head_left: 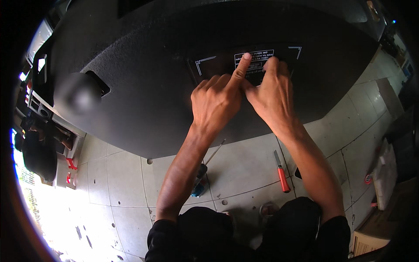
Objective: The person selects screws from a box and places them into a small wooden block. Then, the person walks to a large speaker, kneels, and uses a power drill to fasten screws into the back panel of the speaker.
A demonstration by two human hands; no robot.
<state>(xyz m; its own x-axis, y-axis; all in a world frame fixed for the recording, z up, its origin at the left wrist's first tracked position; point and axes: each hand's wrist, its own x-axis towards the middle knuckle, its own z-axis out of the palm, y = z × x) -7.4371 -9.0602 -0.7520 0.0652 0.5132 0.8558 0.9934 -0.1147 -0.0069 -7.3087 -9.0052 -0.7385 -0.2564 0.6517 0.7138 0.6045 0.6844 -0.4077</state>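
Both my hands rest on a dark glossy plate [214, 65] set in a large black cabinet [148, 100]. Thin white bracket marks show near the plate's corners, and a white-framed label [267, 54] with print sits between them. My left hand [218, 98] lies at the plate's lower side; one digit stretches up over the label's edge while the others bend down. Beside it, my right hand [276, 94] has bent fingertips at the label's right side, with its thumb spread away toward the left hand. Nothing held shows in either hand; some fingertips are hidden.
On the tiled floor [244, 161] lie a red-handled knife-like tool [283, 178] and a teal power tool [198, 185] with a long bit, partly behind my left forearm. A cardboard box [369, 242] stands at lower right. A blurred rounded thing [78, 98] shows at left.
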